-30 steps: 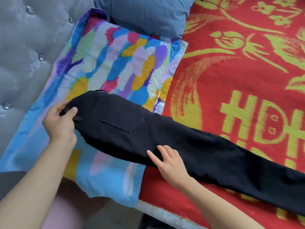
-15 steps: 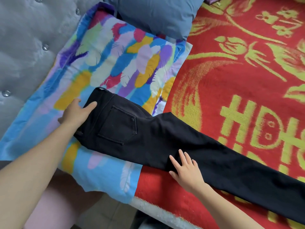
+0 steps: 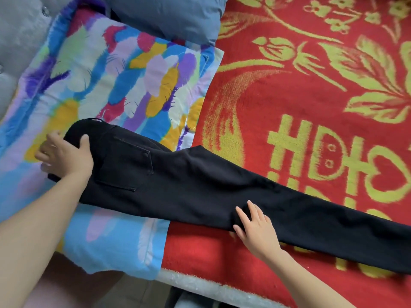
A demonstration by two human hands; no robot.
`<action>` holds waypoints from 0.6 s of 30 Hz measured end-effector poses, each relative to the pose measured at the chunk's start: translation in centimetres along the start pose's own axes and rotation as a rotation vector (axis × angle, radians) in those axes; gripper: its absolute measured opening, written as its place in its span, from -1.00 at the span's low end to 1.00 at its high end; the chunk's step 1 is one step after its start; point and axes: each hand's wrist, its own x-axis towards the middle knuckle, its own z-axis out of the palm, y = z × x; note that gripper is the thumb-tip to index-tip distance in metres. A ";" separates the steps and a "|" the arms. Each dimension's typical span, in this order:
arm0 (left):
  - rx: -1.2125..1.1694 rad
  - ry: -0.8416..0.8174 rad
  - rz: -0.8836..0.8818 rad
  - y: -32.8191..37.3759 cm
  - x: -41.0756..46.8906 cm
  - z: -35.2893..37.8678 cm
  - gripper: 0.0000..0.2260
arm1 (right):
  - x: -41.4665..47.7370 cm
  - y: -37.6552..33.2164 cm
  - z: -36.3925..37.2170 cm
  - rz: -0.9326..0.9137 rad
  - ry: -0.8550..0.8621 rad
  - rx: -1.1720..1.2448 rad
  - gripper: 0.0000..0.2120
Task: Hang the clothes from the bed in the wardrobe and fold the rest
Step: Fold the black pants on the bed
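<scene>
A pair of black trousers [image 3: 200, 187] lies flat on the bed, folded lengthwise with a back pocket facing up. Its waist rests on a multicoloured feather-print pillow [image 3: 111, 81], and the legs run right across the red blanket [image 3: 289, 112] and out of view. My left hand [image 3: 64, 156] rests on the waistband, thumb over the black cloth and fingers spread past its edge onto the pillow. My right hand [image 3: 255, 227] presses flat on the near edge of the thigh part, fingers straight.
A grey-blue pillow [image 3: 169, 16] lies behind the print pillow. A grey tufted headboard [image 3: 20, 30] stands at the left. The bed's white near edge [image 3: 200, 285] runs along the bottom, with floor below it.
The trousers have been laid flatter, so the back pocket now shows. My left hand has shifted on the waistband. My right hand has slid to the right along the leg.
</scene>
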 end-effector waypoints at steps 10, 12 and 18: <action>0.956 -0.515 0.954 0.9 -12.7 6.8 -0.35 | -3.7 9.0 3.1 0.254 -0.123 0.006 -0.45; 1.024 -0.525 0.896 1.6 -12.1 7.6 -0.35 | -4.3 11.1 3.2 0.276 -0.161 -0.008 -0.46; 1.083 -0.520 0.741 4.1 -17.1 7.8 -0.33 | -8.1 19.3 4.2 0.475 -0.146 0.068 -0.48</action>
